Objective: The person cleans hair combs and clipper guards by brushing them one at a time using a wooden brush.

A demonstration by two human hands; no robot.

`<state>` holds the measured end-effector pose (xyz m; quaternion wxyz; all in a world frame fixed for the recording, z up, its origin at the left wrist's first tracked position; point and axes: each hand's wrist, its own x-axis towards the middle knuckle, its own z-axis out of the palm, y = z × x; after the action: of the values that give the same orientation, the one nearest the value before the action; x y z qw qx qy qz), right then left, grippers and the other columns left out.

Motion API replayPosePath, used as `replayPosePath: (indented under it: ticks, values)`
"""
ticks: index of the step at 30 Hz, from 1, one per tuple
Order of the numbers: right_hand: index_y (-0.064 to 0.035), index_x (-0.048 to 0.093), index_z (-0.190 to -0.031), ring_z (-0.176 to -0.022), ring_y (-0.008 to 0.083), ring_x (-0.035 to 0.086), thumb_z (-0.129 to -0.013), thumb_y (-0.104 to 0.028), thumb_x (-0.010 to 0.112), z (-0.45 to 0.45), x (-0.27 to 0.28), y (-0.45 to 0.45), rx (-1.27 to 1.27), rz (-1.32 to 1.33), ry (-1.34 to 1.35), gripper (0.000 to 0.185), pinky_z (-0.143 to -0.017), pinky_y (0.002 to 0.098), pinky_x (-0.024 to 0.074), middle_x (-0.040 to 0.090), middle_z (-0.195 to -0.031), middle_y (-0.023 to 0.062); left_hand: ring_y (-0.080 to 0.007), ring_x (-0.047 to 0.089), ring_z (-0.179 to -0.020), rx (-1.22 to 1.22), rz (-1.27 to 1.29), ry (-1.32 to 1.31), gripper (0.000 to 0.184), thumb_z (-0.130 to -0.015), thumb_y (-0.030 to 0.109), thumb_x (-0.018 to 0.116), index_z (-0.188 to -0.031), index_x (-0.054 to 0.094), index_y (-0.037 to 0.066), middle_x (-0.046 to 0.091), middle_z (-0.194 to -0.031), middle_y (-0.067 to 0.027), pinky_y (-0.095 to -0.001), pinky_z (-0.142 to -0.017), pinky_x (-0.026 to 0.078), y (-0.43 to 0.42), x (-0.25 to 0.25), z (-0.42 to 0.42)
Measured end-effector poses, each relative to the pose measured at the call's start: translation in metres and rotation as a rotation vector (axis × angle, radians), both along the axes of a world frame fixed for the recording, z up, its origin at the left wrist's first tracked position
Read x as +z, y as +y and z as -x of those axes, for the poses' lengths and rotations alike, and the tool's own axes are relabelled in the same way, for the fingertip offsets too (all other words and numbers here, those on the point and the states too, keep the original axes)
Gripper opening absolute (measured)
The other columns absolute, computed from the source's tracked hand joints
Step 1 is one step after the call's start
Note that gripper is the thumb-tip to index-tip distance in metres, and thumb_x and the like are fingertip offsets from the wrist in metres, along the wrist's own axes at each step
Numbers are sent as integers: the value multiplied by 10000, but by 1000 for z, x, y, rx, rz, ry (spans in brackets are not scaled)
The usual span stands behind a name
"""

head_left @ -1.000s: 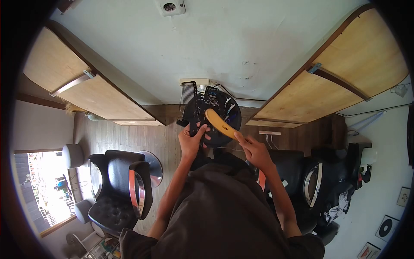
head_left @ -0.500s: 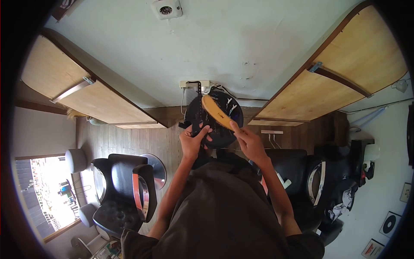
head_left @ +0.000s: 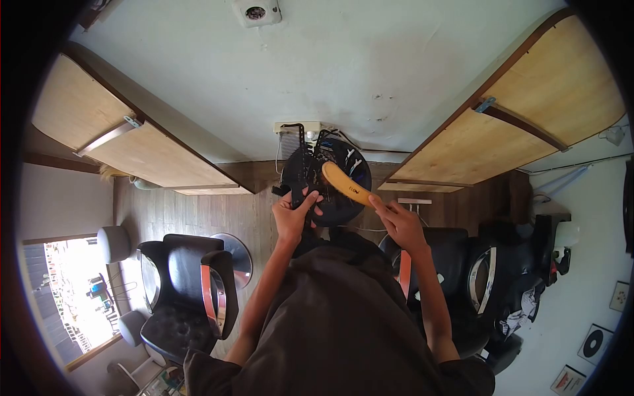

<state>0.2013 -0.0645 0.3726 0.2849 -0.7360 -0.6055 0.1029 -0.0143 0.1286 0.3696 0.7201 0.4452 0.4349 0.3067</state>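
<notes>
My left hand [head_left: 290,216] is closed around the handle of a large black comb [head_left: 303,150], which points up toward the wall with its long teeth facing left. A short black piece sticks out left of the fingers; I cannot tell whether it belongs to the comb. In my right hand [head_left: 404,226] is a curved brush with a tan wooden back [head_left: 345,185], gripped by its near end. Its far end is right of the comb, apart from it. Below both hands stands a round black tray [head_left: 340,216] with clips and other small items on it.
A black salon chair [head_left: 181,277] stands at left, and another chair [head_left: 439,254] at right. Two wood-backed panels [head_left: 152,132] [head_left: 515,112] lean out from the wall. A white power outlet [head_left: 288,127] with cords is behind the tray.
My right hand has moved right and slightly down with the brush, drawing its tip away from the comb. My left hand and the comb have barely moved.
</notes>
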Motion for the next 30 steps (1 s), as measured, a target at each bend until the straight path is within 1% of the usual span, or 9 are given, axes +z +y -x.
replayPosePath:
  ticks: [2, 4, 7, 14, 19, 23, 26, 28, 30]
  values:
    - [-315, 562, -1538, -672, 263, 650, -957, -53, 690, 2, 0, 7, -23, -25, 10, 650, -607, 385, 543, 615, -850, 68, -127, 711, -615, -9, 6, -1, 195, -944, 94, 796, -1095, 740, -16, 789, -921, -123, -246, -411, 482, -1, 2, -5]
    - [-286, 567, -1538, -677, 254, 657, -972, -30, 679, 14, -1, 25, -50, -201, 185, 631, -611, 380, 534, 630, -861, 70, -127, 709, -611, -21, 9, 4, 198, -943, 93, 797, -1095, 738, -18, 789, -922, -127, -248, -410, 483, -2, 4, -9]
    - [-224, 585, -1529, -660, 221, 626, -980, -22, 691, 25, 1, 55, -153, -301, 157, 595, -613, 342, 509, 618, -854, 111, -130, 708, -604, -79, -3, 44, 205, -944, 94, 796, -1100, 733, -23, 790, -923, -132, -247, -408, 487, -9, 8, -12]
    - [-208, 578, -1533, -675, 262, 628, -991, -9, 671, 36, -16, 61, -201, -247, 88, 584, -634, 354, 516, 636, -906, 126, -141, 714, -609, -18, 28, -2, 217, -955, 98, 786, -1107, 722, -43, 786, -916, -148, -245, -409, 498, -8, 20, -13]
    - [-187, 574, -1536, -658, 283, 605, -992, 0, 664, 38, -23, 30, -203, -254, 153, 582, -630, 345, 509, 588, -841, 125, -146, 719, -615, 24, 29, -8, 236, -959, 99, 782, -1131, 713, -48, 785, -917, -156, -248, -410, 499, -4, 12, -9]
    - [-174, 562, -1544, -645, 268, 577, -986, 18, 663, 29, -35, 14, -169, -260, 144, 598, -618, 332, 492, 561, -813, 129, -144, 721, -630, 28, 10, 3, 255, -962, 103, 778, -1156, 708, -46, 785, -926, -149, -249, -412, 503, -3, 3, -5]
    - [-217, 544, -1562, -721, 268, 645, -978, 13, 670, 23, -27, 19, -243, -246, 204, 641, -653, 357, 522, 602, -854, 129, -143, 723, -632, -16, 2, 36, 239, -960, 105, 781, -1142, 710, -33, 787, -933, -145, -252, -418, 508, -4, 4, -4]
    - [-164, 541, -1560, -698, 231, 593, -991, 43, 641, 19, -16, 39, -288, -296, 190, 614, -655, 323, 501, 552, -815, 134, -148, 727, -627, -50, 2, 59, 212, -958, 105, 787, -1108, 710, -22, 788, -936, -149, -256, -424, 511, -9, 3, -3]
    - [-166, 534, -1564, -703, 236, 595, -995, 40, 639, 15, -12, 59, -279, -320, 202, 614, -662, 326, 504, 560, -823, 133, -149, 731, -634, -91, 4, 49, 206, -958, 107, 789, -1104, 715, -18, 789, -935, -142, -257, -427, 513, -13, 4, -3]
